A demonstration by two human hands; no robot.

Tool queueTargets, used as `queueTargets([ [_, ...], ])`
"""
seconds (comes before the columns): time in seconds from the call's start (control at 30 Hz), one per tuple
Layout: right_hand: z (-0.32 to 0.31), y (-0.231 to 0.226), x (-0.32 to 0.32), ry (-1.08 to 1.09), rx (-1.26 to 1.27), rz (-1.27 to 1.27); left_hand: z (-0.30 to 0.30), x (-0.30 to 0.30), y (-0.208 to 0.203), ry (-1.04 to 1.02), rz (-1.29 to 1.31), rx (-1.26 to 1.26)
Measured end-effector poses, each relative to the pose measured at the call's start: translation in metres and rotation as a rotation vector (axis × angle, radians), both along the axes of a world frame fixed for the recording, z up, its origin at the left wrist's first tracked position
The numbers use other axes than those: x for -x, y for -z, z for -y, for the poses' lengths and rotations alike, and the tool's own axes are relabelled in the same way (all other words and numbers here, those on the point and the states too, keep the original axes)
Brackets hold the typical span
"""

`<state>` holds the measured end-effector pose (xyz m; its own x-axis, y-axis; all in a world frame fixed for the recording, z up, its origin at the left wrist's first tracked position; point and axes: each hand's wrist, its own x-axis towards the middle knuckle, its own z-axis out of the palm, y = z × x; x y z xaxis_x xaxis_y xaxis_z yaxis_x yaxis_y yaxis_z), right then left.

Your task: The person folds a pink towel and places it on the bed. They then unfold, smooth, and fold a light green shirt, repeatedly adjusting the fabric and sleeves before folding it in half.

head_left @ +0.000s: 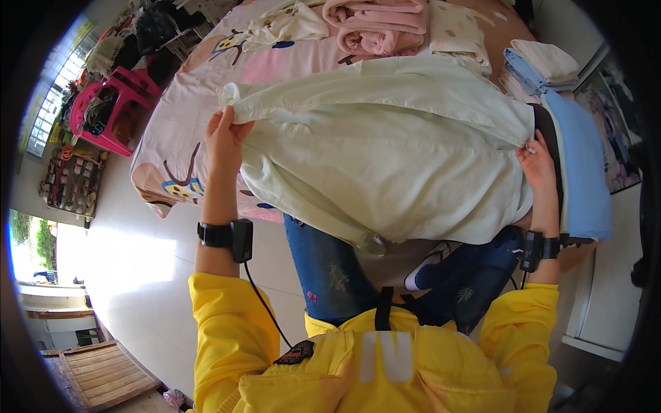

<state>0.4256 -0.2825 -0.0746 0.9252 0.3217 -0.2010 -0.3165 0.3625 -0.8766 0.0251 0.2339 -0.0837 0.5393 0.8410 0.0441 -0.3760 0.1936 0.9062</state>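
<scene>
A pale mint-green shirt [385, 151] is stretched wide in front of me, partly over the bed and partly hanging above my knees. At its left end, my left hand [227, 134] pinches a gathered edge between thumb and fingers. Far to the right, my right hand [538, 164] is closed on the opposite edge. The cloth sags between the two hands, with a long fold across its upper part. Its lower edge droops over my jeans [330, 265].
Folded pink fleece [379, 27] and a cream folded cloth [458, 34] lie on the patterned bedsheet [172, 131]. To the right are light-blue folded clothes [582, 165] and a stack of folded cloth [540, 65]. A pink plastic chair [113, 103] stands left.
</scene>
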Motion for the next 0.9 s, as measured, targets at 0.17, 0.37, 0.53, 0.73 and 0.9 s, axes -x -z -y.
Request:
queueTargets([
  [0.17, -0.013, -0.006, 0.051, -0.015, 0.377, 0.179, 0.032, 0.030, 0.020, -0.043, -0.408, 0.140],
  [0.37, -0.016, -0.011, 0.056, -0.090, 0.782, 0.390, 0.045, 0.025, 0.025, -0.047, -0.402, 0.053],
  [0.53, 0.005, 0.001, 0.054, -0.073, 1.086, 0.854, 0.051, 0.020, 0.018, -0.092, -0.404, 0.008],
  [0.73, -0.002, -0.009, 0.078, 0.127, 1.466, 1.356, 0.084, 0.008, 0.032, -0.213, -0.140, -0.360],
  [0.9, -0.024, -0.019, 0.093, 0.037, 1.608, 1.603, 0.077, 0.011, 0.036, -0.181, -0.561, -0.676],
])
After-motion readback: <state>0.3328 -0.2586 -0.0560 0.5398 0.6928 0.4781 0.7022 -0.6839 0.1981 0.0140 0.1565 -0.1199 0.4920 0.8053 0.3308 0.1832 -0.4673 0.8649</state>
